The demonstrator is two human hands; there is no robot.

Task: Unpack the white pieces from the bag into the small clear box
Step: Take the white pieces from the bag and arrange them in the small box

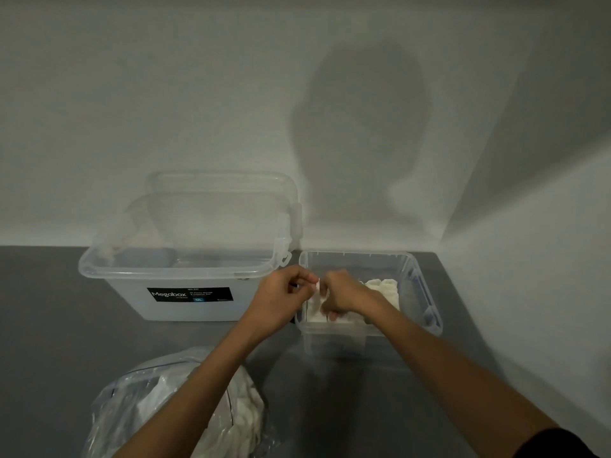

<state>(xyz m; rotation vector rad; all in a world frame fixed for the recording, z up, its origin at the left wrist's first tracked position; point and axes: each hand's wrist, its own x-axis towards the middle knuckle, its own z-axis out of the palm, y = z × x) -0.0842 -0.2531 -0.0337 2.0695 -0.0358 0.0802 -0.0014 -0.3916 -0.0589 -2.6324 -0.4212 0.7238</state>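
The small clear box point(421, 294) stands at the right on the grey surface, with a heap of white pieces point(383, 287) inside toward its back. Over the box's left side my left hand point(281, 299) and my right hand point(339, 292) meet, both pinching one white piece point(316, 297) that hangs between them into the box. The clear plastic bag point(139, 404) lies near the bottom left, with more white pieces point(246, 411) showing inside; my left forearm crosses over it.
A larger clear storage box point(185, 292) with a black label stands left of the small box, its lid leaning behind it against the wall. White walls close off the back and the right side of the grey surface point(49, 325).
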